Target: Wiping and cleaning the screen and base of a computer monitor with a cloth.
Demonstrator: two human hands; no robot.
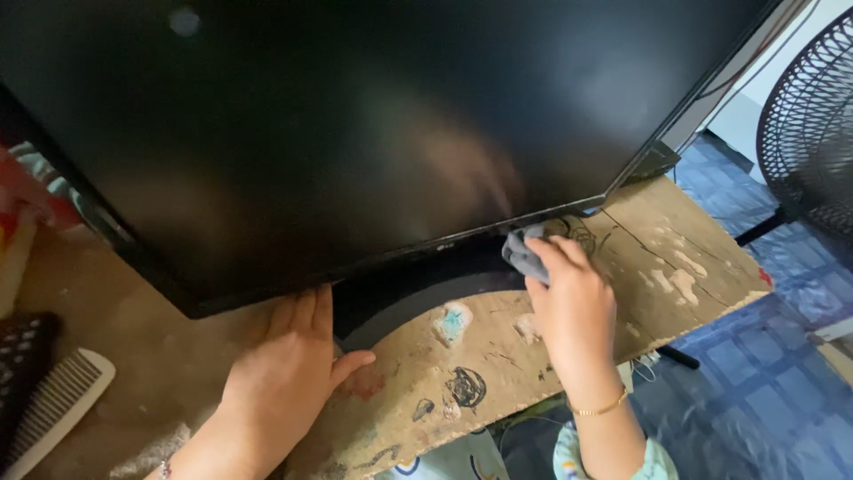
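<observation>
A lived-in room of a home.
A flat television (355,124) stands on a worn, scribbled wooden table (657,258), with a comb (53,404), a standing fan (813,124) and blue patterned flooring (764,382).

A worn wooden counter (498,373), its pale top scratched, patched with peeling paint and marked with dark doodles, carried a large black flat screen (355,116) on a curved dark stand (418,289). Toward its left end lay a white comb (55,404) just beside a dark remote control (22,356). The counter stood on a blue tiled floor (755,391).
</observation>
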